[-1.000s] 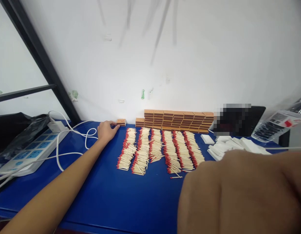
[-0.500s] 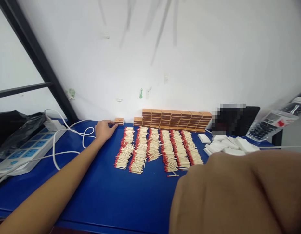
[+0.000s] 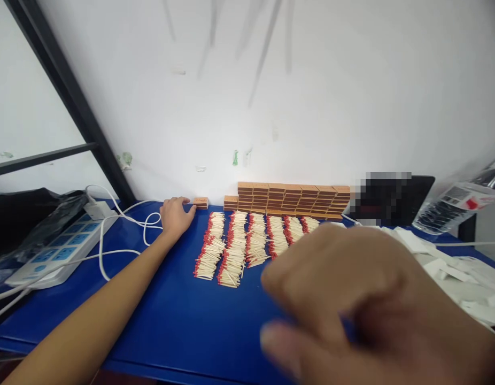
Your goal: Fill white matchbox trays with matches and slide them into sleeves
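Closest to the camera, the right hand (image 3: 363,305) fills the lower right corner, large and blurred, its fingers curled loosely inward. I cannot tell whether it grips anything. It hangs over the blue table (image 3: 183,321) and hides the near ends of the right-hand rows of matches.

Beyond it, the matches (image 3: 235,243) lie in neat rows with red heads, running away from the viewer. White inner trays (image 3: 443,262) lie scattered to their right. On the left, a power strip (image 3: 59,247) sits with a white cable (image 3: 111,222) looping beside it.

Farther back, the left hand (image 3: 175,215) rests palm down on the table, fingers relaxed and not closed on anything. Its fingertips touch a single matchbox (image 3: 200,202), which stands by the wall, just left of the stacked matchboxes (image 3: 291,199).
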Motion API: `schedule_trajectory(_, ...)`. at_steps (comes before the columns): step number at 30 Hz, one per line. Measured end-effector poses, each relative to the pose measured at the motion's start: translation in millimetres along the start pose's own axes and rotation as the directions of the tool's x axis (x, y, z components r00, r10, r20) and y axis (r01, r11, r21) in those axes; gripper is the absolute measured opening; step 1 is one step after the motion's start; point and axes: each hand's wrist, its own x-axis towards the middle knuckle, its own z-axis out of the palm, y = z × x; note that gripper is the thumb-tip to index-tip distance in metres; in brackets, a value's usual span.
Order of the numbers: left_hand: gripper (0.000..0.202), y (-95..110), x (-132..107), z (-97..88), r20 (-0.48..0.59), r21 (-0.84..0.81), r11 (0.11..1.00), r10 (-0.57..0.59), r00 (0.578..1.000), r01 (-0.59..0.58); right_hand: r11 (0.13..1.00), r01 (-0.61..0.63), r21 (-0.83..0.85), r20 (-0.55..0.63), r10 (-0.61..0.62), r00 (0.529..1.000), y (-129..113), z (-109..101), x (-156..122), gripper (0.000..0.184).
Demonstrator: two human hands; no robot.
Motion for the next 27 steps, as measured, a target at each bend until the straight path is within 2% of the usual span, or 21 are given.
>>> schedule_trajectory(2,0.033,5,-2,-4.4,-0.033,0.001,0.999,0.033,0.999,-0.033,0.955,-0.218,-0.202,-0.110,0.199,0.974,-2,-19,19,0.048)
schedule_trajectory(4,0.032,11,-4,-9.6,-0.062,-0.001,0.997,0.074,0.995,-0.075,0.836,-0.414,-0.359,-0.312,0.311,0.898,16,-40,25,0.049)
schedule_trajectory(5,0.032,15,-6,-12.3,-0.074,-0.001,0.995,0.097,0.992,-0.098,0.729,-0.535,-0.428,-0.436,0.352,0.828,33,-51,21,0.046)
schedule_trajectory(7,0.030,22,-10,-17.4,-0.101,0.003,0.986,0.166,0.981,-0.167,0.421,-0.724,-0.546,-0.581,0.433,0.690,75,-71,2,0.035)
schedule_trajectory(8,0.029,26,-13,-19.8,-0.118,0.010,0.976,0.219,0.969,-0.219,0.270,-0.762,-0.589,-0.590,0.500,0.634,96,-79,-10,0.028)
schedule_trajectory(10,0.025,34,-19,-23.9,-0.148,0.023,0.941,0.336,0.930,-0.336,0.098,-0.761,-0.642,-0.552,0.629,0.547,131,-90,-34,0.028)
schedule_trajectory(11,0.024,38,-22,-25.7,-0.157,0.027,0.920,0.390,0.907,-0.391,0.040,-0.752,-0.658,-0.538,0.675,0.506,143,-93,-43,0.031)
schedule_trajectory(14,0.022,48,-31,-30.3,-0.154,0.028,0.860,0.508,0.848,-0.510,-0.021,-0.748,-0.664,-0.531,0.718,0.450,161,-95,-57,0.032)
schedule_trajectory(18,0.020,55,-39,-34.9,-0.141,-0.009,0.800,0.593,0.793,-0.600,-0.033,-0.744,-0.667,-0.517,0.739,0.432,163,-91,-58,0.025)
schedule_trajectory(22,0.018,59,-41,-39.9,-0.149,-0.023,0.746,0.656,0.740,-0.666,-0.001,-0.728,-0.686,-0.500,0.728,0.470,158,-91,-53,0.018)
schedule_trajectory(25,0.016,63,-45,-45.3,-0.172,-0.032,0.695,0.704,0.689,-0.718,0.051,-0.707,-0.705,-0.494,0.680,0.542,146,-91,-44,0.024)
schedule_trajectory(27,0.017,69,-52,-48.9,-0.179,-0.053,0.654,0.737,0.652,-0.754,0.145,-0.669,-0.729,-0.471,0.602,0.644,133,-84,-33,0.027)
